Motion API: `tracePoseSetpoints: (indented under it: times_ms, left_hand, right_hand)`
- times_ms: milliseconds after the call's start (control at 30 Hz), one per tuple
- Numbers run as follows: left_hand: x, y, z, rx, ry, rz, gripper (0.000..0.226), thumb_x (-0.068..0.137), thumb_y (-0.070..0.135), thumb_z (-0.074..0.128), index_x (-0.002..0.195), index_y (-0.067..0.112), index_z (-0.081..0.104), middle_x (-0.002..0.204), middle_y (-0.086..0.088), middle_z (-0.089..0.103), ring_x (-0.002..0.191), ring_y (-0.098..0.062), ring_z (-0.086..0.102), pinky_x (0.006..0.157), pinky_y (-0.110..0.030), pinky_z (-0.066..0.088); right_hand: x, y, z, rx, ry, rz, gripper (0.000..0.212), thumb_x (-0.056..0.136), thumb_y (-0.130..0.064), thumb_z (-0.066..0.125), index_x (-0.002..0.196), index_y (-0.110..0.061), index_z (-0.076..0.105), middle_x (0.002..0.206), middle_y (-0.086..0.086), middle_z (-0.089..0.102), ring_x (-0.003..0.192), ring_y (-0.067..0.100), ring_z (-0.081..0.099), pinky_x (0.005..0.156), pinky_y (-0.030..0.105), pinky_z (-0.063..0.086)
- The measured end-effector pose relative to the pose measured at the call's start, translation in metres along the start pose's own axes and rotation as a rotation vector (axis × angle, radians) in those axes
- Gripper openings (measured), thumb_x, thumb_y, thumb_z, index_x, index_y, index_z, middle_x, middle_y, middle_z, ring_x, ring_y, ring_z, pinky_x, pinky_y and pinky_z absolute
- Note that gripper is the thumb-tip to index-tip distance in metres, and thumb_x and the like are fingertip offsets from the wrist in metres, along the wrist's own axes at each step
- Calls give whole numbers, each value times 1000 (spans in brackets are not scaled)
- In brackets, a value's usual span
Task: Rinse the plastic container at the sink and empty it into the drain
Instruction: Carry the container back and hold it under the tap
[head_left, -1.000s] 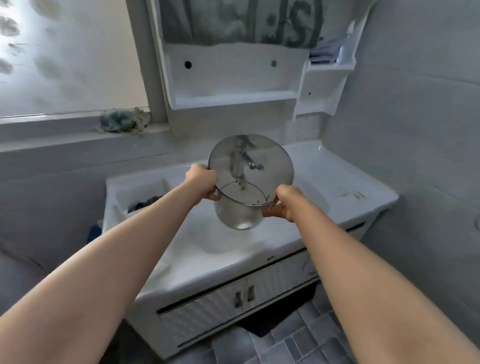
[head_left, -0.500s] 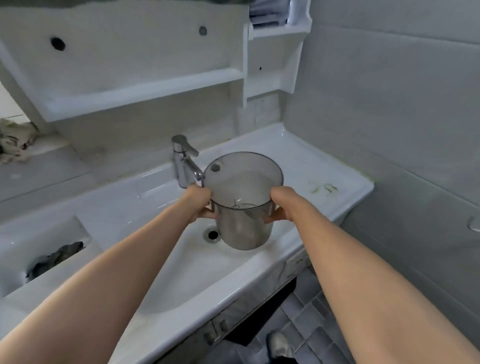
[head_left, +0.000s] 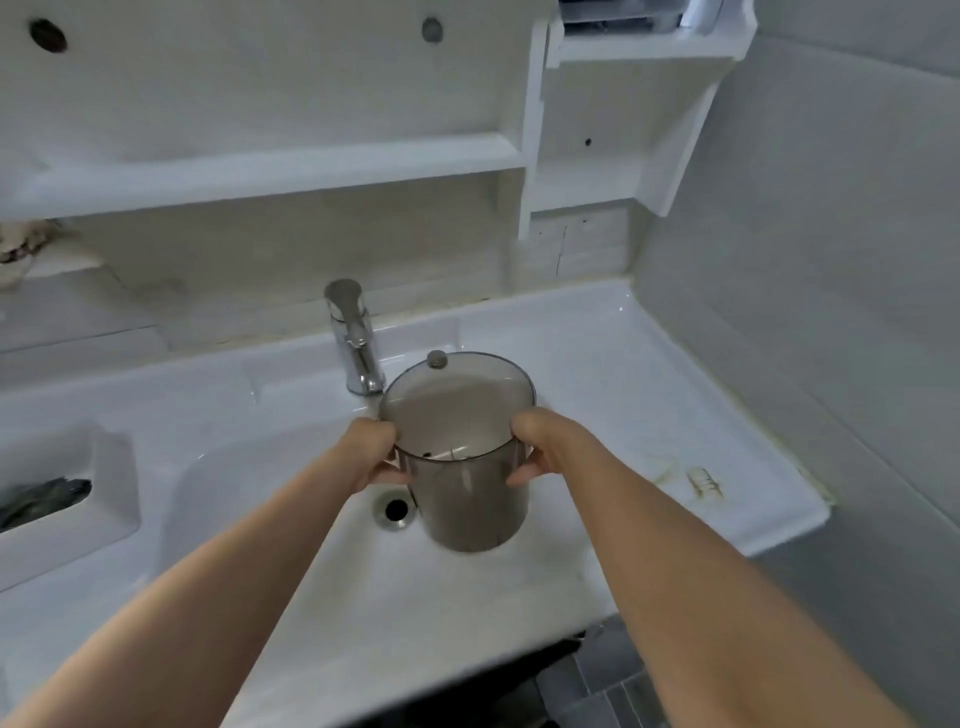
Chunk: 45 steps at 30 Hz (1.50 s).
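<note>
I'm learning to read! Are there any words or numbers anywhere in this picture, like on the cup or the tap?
None can be read.
Plastic container: no label or marks visible.
Tap: plain metal, no writing.
Small pale object on the counter: too blurred to tell.

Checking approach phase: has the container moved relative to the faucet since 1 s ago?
Yes. The plastic container, gripped by the left hand and right hand, has come down from in front of the faucet to below its spout, beside the drain.
</note>
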<state>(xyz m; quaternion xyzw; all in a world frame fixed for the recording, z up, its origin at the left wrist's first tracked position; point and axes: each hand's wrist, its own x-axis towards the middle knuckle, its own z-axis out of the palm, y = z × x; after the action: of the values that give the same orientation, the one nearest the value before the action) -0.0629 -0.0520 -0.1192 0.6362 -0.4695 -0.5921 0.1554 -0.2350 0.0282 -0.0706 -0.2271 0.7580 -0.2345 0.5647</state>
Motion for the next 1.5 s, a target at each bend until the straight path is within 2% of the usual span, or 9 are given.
tracePoseSetpoints:
  times_ms: [200,300,467,633,733,967,1133,1300,1500]
  left_hand:
    - [6,-23,-33,-31,98,-104,25,91,3,42,113,-8,47,80,-15,45,58,-36,58,42,-35,55]
    - [1,-36,-55,-71,146,-126,24,92,4,43,111,-9,47,87,-19,51,56,-34,57,40,-31,55]
    - [-14,-53,-79,-10,172,-221,20,93,11,45,105,-4,40,71,-21,56,58,-32,57,46,-31,54]
    - [-20,-67,-85,-10,152,-280,28,93,16,47,118,3,45,78,-19,55,60,-31,56,51,-38,55]
    - [-18,-68,-79,-36,205,-246,30,91,16,50,119,2,47,86,-15,51,61,-31,56,62,-39,55]
    - [-17,-62,-64,76,242,-176,12,87,6,37,86,3,49,73,-18,60,61,-35,62,79,-46,58]
    - [-19,-51,-55,149,238,-116,15,86,5,36,76,6,48,61,-17,61,54,-30,61,63,-39,60]
    - [-22,-50,-59,173,229,-117,16,87,6,35,83,6,51,61,-16,63,51,-27,60,56,-34,57]
    - [-20,-57,-68,164,284,-66,22,91,14,38,100,6,55,72,-13,60,58,-28,61,67,-40,59]
  right_hand:
    - [18,-13,29,-115,-133,17,40,90,1,46,130,4,48,140,22,45,118,47,56,84,43,57]
    - [27,-23,48,-185,-183,-10,28,89,3,47,117,4,54,117,22,58,113,45,60,87,44,56]
    - [33,-31,73,-345,-201,-32,9,90,4,43,93,3,51,80,17,51,68,33,59,90,43,54]
    - [41,-23,81,-440,-177,-58,6,86,6,49,85,2,54,89,23,58,82,37,64,91,45,55]
    - [41,-17,75,-457,-145,-81,15,83,9,47,74,-1,51,73,18,57,65,30,63,86,45,58]
    - [30,-10,54,-459,-119,-128,16,87,4,38,77,2,50,88,26,63,62,26,60,83,45,56]
    - [26,-3,45,-432,-88,-158,20,90,-2,39,72,0,48,68,18,59,62,25,58,84,45,55]
    - [37,2,55,-454,-6,-186,20,88,2,28,101,0,44,70,16,58,58,24,60,64,37,57]
    - [38,6,66,-406,-42,-206,18,90,0,29,103,-5,40,74,12,56,59,21,60,64,34,56]
